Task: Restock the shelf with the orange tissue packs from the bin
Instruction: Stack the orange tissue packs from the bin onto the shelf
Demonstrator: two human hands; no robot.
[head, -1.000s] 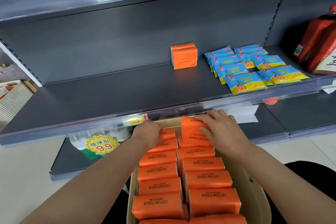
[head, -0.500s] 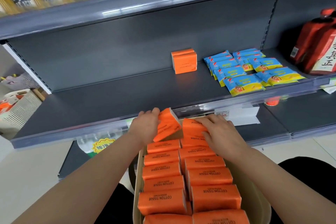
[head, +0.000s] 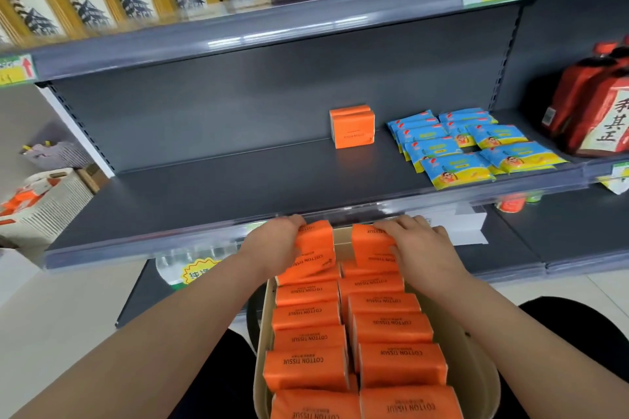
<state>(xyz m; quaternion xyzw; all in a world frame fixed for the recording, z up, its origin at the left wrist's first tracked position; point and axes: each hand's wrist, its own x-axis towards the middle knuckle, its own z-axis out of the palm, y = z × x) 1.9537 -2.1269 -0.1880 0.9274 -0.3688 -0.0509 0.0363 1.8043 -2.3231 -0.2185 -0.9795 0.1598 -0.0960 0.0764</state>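
A beige bin (head: 476, 367) in front of me holds two rows of orange tissue packs (head: 391, 362) printed COTTON TISSUE. My left hand (head: 272, 245) grips one orange pack (head: 315, 250) at the bin's far left end, lifted and tilted above the row. My right hand (head: 418, 245) grips another orange pack (head: 369, 243) at the far right end, its fingers curled over the top edge. Both packs sit just below the front lip of the dark grey shelf (head: 221, 194). Two orange packs (head: 352, 127) stand stacked at the back of that shelf.
Blue and yellow packets (head: 473, 150) lie on the shelf right of the orange stack. Red bags (head: 592, 105) stand at the far right. Boxed goods line the upper shelf (head: 238, 34). A white carton (head: 41, 201) sits on the floor at left. A lower shelf (head: 561, 235) lies behind the bin.
Both hands have lifted their orange packs higher out of the bin toward the shelf edge. The left pack, flat in the row a second ago, is now raised and tilted.
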